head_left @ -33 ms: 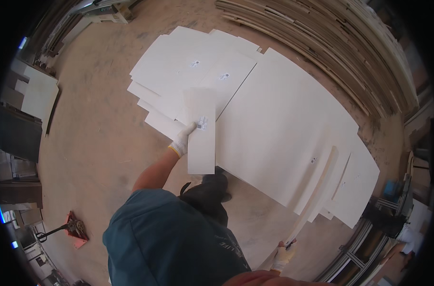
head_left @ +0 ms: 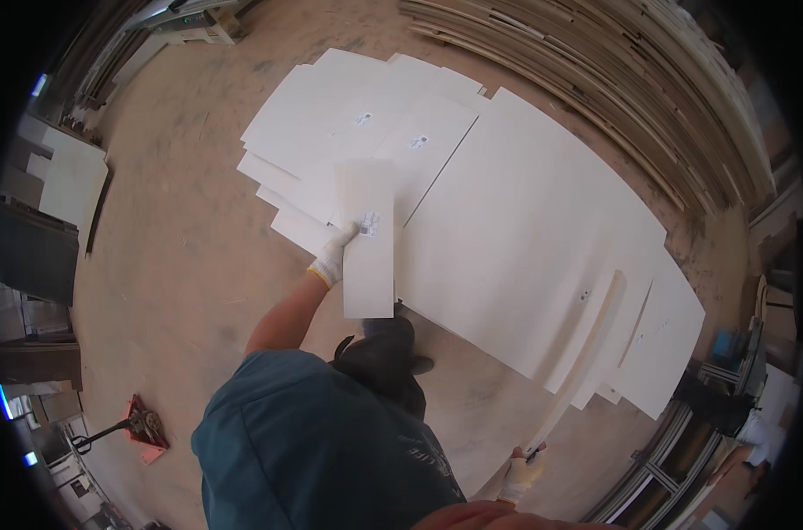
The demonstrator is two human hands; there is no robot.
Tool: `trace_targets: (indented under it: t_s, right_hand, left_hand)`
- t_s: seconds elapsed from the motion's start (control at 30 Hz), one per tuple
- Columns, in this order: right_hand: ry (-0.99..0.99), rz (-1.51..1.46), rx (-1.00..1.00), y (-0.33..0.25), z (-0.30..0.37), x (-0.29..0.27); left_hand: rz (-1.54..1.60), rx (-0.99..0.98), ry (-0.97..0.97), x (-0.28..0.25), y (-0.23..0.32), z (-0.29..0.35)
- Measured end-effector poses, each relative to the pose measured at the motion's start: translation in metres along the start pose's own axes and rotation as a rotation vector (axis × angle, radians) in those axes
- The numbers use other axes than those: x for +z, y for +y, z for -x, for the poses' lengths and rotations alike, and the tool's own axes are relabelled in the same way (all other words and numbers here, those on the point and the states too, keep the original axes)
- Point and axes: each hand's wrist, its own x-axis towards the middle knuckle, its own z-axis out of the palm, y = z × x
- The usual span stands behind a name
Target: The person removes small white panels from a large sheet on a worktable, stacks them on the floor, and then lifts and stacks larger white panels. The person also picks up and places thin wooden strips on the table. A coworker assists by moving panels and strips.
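Near right, the gloved right hand (head_left: pixel 522 477) is closed around the near end of a long strip (head_left: pixel 583 369), which slants away to the far right, over the panels. At near left a red pallet jack (head_left: pixel 143 428) stands on the floor (head_left: pixel 176 238). Farther in, the gloved left hand (head_left: pixel 333 254) grips the left edge of a narrow white board (head_left: pixel 369 278), thumb beside its label (head_left: pixel 369 223). Beyond spread large white panels (head_left: pixel 516 203), overlapping at left. At far right lie stacked sheets (head_left: pixel 587 79).
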Motion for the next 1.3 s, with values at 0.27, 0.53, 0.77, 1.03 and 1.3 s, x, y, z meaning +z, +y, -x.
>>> trace_targets:
  t_s: [0.27,0.53,0.77,1.03,1.3]
  right_hand:
    - [0.059,0.372,-0.239,-0.065,0.009,0.337]
    - [0.119,0.492,-0.355,-0.254,-0.103,0.773]
    - [0.271,0.8,-0.264,-0.271,-0.156,0.865]
    - [-0.109,1.339,-0.863,-0.257,-0.198,0.842]
    - [-0.01,0.866,-0.867,-0.231,-0.131,0.809]
  left_hand:
    - [0.011,0.049,0.037,-0.152,0.195,-0.087]
    - [0.013,-0.012,-0.04,-0.223,0.344,-0.161]
    - [-0.044,-0.127,-0.062,-0.222,0.382,-0.21]
    - [-0.081,-0.233,-0.076,-0.219,0.381,-0.262]
    - [-0.592,-0.23,0.069,-0.188,0.403,-0.302]
